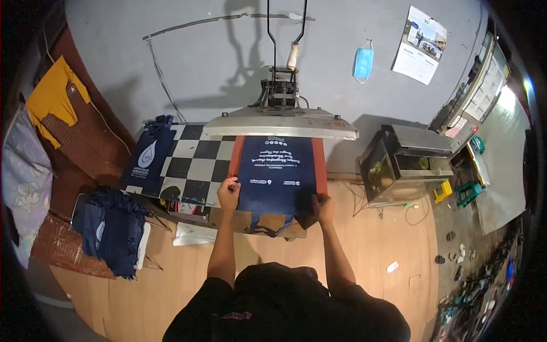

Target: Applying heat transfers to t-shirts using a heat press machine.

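A navy fabric tote bag (277, 194) with white print lies flat on the red-orange pad (321, 164) of a heat press. Its handles (273, 225) hang over the near edge. My left hand (228, 193) has its fingers curled at the bag's left edge. At the right edge, close to the near corner, my right hand (324, 208) pinches the fabric. The metal upper platen (280, 126) is raised above the far part of the bag and hides its far end.
Stacked navy bags lie on the checkered tabletop (201, 164) at left, and more bags (113, 231) on a lower seat. The press lever (293, 55) rises against the wall. A fish tank (408, 166) stands at right. A white object (392, 266) lies on the floor.
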The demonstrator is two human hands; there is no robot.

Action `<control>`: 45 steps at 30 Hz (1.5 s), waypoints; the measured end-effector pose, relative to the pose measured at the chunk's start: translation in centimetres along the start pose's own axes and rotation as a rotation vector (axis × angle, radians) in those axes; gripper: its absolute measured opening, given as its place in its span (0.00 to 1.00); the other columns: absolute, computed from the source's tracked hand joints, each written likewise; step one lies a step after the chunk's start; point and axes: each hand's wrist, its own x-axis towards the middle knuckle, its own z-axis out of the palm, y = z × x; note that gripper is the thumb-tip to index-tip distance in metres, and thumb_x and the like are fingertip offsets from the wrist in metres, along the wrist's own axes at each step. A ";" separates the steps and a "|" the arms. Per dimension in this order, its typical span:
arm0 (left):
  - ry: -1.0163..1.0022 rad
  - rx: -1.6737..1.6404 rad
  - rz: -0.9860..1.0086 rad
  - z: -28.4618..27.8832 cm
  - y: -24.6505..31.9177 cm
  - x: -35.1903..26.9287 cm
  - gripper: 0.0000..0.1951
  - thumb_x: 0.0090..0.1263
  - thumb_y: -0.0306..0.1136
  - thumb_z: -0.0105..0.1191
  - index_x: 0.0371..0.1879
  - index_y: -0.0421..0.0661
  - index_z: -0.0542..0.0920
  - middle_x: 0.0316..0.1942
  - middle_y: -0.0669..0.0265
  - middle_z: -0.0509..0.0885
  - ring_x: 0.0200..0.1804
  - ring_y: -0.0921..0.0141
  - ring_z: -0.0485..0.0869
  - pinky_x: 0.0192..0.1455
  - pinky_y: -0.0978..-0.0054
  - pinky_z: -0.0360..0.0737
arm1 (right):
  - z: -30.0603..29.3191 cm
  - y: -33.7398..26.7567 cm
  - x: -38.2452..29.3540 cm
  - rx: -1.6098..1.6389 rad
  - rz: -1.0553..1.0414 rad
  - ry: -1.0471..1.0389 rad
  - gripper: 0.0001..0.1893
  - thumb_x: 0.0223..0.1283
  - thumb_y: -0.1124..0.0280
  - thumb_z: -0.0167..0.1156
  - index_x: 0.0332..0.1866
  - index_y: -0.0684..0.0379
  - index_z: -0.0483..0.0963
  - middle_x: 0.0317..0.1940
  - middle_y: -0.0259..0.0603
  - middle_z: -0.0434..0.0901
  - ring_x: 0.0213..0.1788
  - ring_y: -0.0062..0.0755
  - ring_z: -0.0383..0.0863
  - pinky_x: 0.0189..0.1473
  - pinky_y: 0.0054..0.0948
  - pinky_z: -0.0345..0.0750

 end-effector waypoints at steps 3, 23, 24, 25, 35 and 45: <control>0.022 -0.063 -0.043 0.2 -0.2 0.5 0.12 0.58 0.19 0.68 0.41 0.41 0.85 0.26 0.69 0.82 0.29 0.78 0.78 0.34 0.79 0.75 | 0.0 0.5 0.1 0.070 0.066 -0.010 0.14 0.60 0.61 0.69 0.35 0.64 0.82 0.23 0.43 0.84 0.23 0.33 0.84 0.27 0.35 0.78; -0.027 0.028 -0.109 -0.1 0.0 1.2 0.10 0.57 0.21 0.68 0.37 0.41 0.84 0.25 0.63 0.85 0.28 0.72 0.83 0.36 0.74 0.79 | 0.1 0.3 0.8 0.199 0.287 -0.011 0.16 0.55 0.62 0.75 0.29 0.66 0.81 0.19 0.40 0.80 0.15 0.27 0.78 0.19 0.30 0.74; -0.027 0.051 -0.108 0.0 0.0 1.1 0.10 0.57 0.22 0.68 0.37 0.40 0.84 0.25 0.63 0.85 0.28 0.71 0.84 0.36 0.74 0.79 | 0.0 0.2 0.7 0.132 0.331 0.005 0.17 0.53 0.61 0.76 0.29 0.67 0.82 0.20 0.44 0.82 0.17 0.30 0.80 0.24 0.33 0.76; -0.034 0.101 -0.150 0.0 0.0 1.1 0.09 0.57 0.22 0.68 0.36 0.40 0.84 0.25 0.63 0.85 0.28 0.71 0.84 0.36 0.73 0.79 | -0.1 0.1 0.6 0.205 0.320 -0.003 0.17 0.53 0.61 0.76 0.29 0.68 0.82 0.20 0.45 0.82 0.17 0.31 0.80 0.24 0.33 0.76; 0.004 0.022 -0.105 0.1 -0.2 0.9 0.09 0.57 0.20 0.68 0.35 0.41 0.84 0.25 0.64 0.84 0.28 0.72 0.82 0.35 0.74 0.79 | 1.1 2.6 1.2 0.080 0.146 0.035 0.15 0.56 0.65 0.75 0.29 0.67 0.81 0.18 0.39 0.81 0.14 0.27 0.78 0.14 0.30 0.75; 0.004 0.010 -0.114 0.3 -0.4 0.8 0.09 0.57 0.19 0.68 0.36 0.40 0.84 0.24 0.64 0.83 0.27 0.72 0.81 0.34 0.74 0.78 | -0.1 -0.2 0.8 0.028 0.283 -0.005 0.16 0.54 0.63 0.76 0.31 0.68 0.82 0.20 0.42 0.83 0.15 0.29 0.80 0.17 0.32 0.77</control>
